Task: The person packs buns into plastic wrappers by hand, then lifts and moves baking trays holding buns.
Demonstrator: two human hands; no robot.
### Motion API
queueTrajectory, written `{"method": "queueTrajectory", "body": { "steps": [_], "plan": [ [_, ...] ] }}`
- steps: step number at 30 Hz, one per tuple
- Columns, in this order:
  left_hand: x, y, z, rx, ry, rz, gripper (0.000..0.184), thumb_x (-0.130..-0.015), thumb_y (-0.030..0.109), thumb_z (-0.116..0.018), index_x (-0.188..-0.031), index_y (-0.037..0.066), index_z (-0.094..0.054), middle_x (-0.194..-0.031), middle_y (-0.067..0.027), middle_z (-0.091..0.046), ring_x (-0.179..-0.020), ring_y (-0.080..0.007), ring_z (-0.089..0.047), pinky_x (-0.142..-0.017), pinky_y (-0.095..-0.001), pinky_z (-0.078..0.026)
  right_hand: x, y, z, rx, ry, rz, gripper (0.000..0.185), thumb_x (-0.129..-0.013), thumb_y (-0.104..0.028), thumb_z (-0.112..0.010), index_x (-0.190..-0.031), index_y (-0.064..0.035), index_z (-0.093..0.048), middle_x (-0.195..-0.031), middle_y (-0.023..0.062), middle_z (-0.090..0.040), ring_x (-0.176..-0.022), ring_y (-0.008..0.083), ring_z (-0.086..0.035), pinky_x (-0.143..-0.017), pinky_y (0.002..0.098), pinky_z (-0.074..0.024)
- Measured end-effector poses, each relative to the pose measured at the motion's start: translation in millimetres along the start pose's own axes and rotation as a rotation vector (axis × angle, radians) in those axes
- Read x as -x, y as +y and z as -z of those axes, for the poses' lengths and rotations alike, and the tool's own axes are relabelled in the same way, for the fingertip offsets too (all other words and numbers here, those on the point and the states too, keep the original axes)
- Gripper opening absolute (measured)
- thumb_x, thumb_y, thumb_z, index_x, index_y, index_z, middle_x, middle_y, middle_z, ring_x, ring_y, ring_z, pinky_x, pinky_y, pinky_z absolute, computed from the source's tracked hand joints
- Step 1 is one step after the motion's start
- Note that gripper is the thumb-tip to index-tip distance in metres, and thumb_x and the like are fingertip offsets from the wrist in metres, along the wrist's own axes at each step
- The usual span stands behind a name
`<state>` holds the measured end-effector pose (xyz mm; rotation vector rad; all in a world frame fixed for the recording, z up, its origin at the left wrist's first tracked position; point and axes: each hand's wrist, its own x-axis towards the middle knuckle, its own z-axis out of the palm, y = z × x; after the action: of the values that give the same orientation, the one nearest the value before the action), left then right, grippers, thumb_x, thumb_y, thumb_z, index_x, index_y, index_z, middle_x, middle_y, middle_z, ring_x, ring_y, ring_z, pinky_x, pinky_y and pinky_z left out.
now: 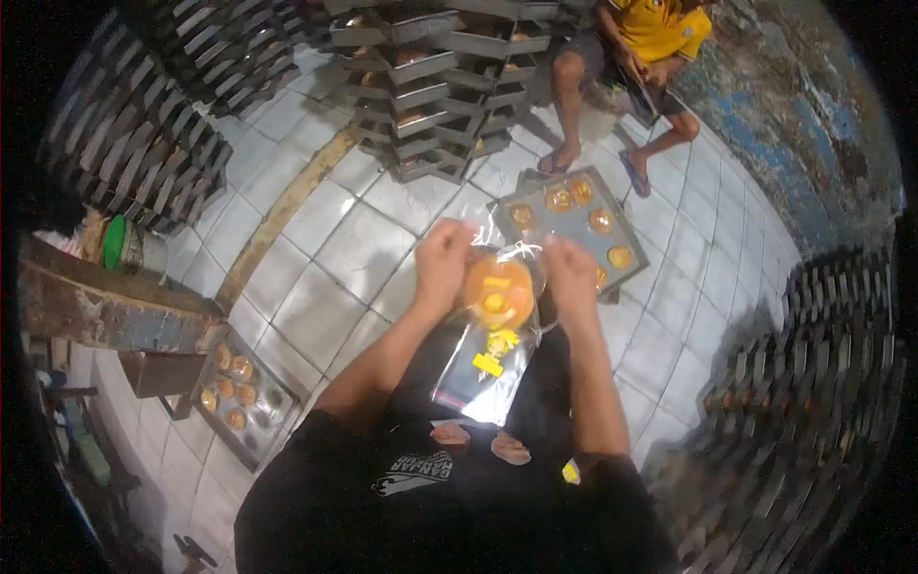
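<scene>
Bright flr (325,258), glare on clr bag (500,387), blurry, fisheye warp w/ blk corners.

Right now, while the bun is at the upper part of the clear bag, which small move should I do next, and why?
Perhaps give the clear bag a gentle shake with the left hand and right hand, to settle the bun lower. It appears to sit inside, just below the hands, while the part with yellow print looks flat.

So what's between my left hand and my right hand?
In the head view, a clear plastic bag lies between your left hand and right hand, with a round bun showing in it.
</scene>
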<state>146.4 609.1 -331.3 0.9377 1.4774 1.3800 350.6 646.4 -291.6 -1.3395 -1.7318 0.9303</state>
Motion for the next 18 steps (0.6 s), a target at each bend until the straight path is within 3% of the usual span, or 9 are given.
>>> {"method": "queueTrajectory", "body": {
  "steps": [2, 3, 6, 10, 12, 13, 14, 16, 18],
  "plan": [
    [-5.8, -2.9, 10.7, -0.284, 0.144, -0.438, 0.022, -0.098, 0.016, -0.064, -0.086, -0.001, -0.070, -0.105, -0.0069, -0.065, -0.086, -0.0102, -0.059, -0.068, -0.0253, -0.047, -11.5, 13.7, 5.2, -0.351, -0.062, -0.305, 0.033, -0.101, -0.030, -0.062, -0.080, -0.0041, -0.065, -0.064, -0.0018, -0.052, -0.062, 0.0058, -0.046, -0.056, 0.0268, -0.0375],
    [10.1, 3.6, 13.9, -0.166, 0.082, -0.309, 0.021, -0.096, 0.014, -0.065, -0.083, -0.001, -0.071, -0.113, -0.0075, -0.062, -0.097, -0.0129, -0.059, -0.076, -0.0272, -0.048, 2.9, 9.7, 6.9, -0.407, -0.097, -0.346, 0.032, -0.101, -0.030, -0.062, -0.080, -0.0063, -0.065, -0.066, -0.0061, -0.053, -0.060, 0.0033, -0.044, -0.053, 0.0235, -0.0354],
    [36.8, -41.3, 31.9, -0.163, -0.007, -0.237, 0.022, -0.097, 0.013, -0.063, -0.083, -0.001, -0.072, -0.113, -0.0066, -0.062, -0.098, -0.0140, -0.059, -0.081, -0.0281, -0.047, 46.6, 47.6, -10.7, -0.345, -0.228, -0.421, 0.028, -0.103, -0.030, -0.059, -0.087, -0.0082, -0.064, -0.065, -0.0032, -0.054, -0.055, 0.0056, -0.046, -0.050, 0.0223, -0.0367],
    [32.4, -63.4, 30.0, 0.196, -0.108, 0.163, 0.015, -0.096, 0.012, -0.064, -0.097, 0.000, -0.074, -0.097, -0.0022, -0.068, -0.088, -0.0125, -0.062, -0.084, -0.0257, -0.048, 75.6, 51.2, -34.5, -0.625, -0.276, -0.652, 0.024, -0.103, -0.026, -0.060, -0.091, -0.0062, -0.066, -0.074, 0.0018, -0.063, -0.058, 0.0101, -0.057, -0.057, 0.0255, -0.0491],
    [15.3, -48.9, 22.9, 0.229, -0.191, 0.189, 0.017, -0.095, 0.013, -0.066, -0.103, 0.000, -0.073, -0.090, 0.0000, -0.070, -0.087, -0.0114, -0.063, -0.086, -0.0246, -0.048, 66.8, 26.4, -29.0, -0.785, 0.017, -0.600, 0.023, -0.100, -0.026, -0.065, -0.093, -0.0041, -0.069, -0.076, 0.0021, -0.068, -0.064, 0.0086, -0.059, -0.058, 0.0224, -0.0451],
    [9.2, -32.2, 10.5, 0.282, -0.233, 0.201, 0.024, -0.096, 0.015, -0.065, -0.113, -0.002, -0.068, -0.102, -0.0048, -0.069, -0.095, -0.0124, -0.062, -0.089, -0.0266, -0.048, 60.6, 50.7, -13.7, -0.640, -0.040, -0.588, 0.021, -0.099, -0.023, -0.065, -0.094, -0.0032, -0.070, -0.086, 0.0070, -0.072, -0.074, 0.0103, -0.064, -0.065, 0.0242, -0.0493],
    [4.4, -24.0, 0.6, 0.338, -0.280, 0.205, 0.033, -0.098, 0.018, -0.064, -0.122, -0.004, -0.064, -0.115, -0.0096, -0.069, -0.104, -0.0134, -0.061, -0.093, -0.0285, -0.048, 50.0, 60.3, -11.9, -0.783, 0.083, -0.403, 0.022, -0.099, -0.024, -0.064, -0.094, -0.0026, -0.070, -0.095, 0.0089, -0.072, -0.079, 0.0124, -0.065, -0.072, 0.0286, -0.0522],
    [2.5, -27.5, -13.4, 0.137, -0.260, 0.053, 0.037, -0.096, 0.016, -0.065, -0.129, -0.001, -0.060, -0.123, -0.0119, -0.066, -0.112, -0.0170, -0.060, -0.098, -0.0310, -0.047, 19.3, 84.7, 14.7, -0.488, 0.138, -0.409, 0.025, -0.098, -0.025, -0.065, -0.095, 0.0000, -0.070, -0.106, 0.0125, -0.072, -0.084, 0.0186, -0.068, -0.078, 0.0345, -0.0539],
    [8.1, -26.4, -22.0, -0.058, -0.238, -0.114, 0.043, -0.095, 0.014, -0.065, -0.136, 0.001, -0.057, -0.131, -0.0142, -0.063, -0.121, -0.0206, -0.058, -0.103, -0.0336, -0.045, -1.1, 125.2, 26.2, 0.089, 0.375, -0.022, 0.030, -0.097, -0.026, -0.066, -0.104, 0.0028, -0.067, -0.115, 0.0177, -0.070, -0.093, 0.0299, -0.069, -0.086, 0.0409, -0.0536]
  ]
}}
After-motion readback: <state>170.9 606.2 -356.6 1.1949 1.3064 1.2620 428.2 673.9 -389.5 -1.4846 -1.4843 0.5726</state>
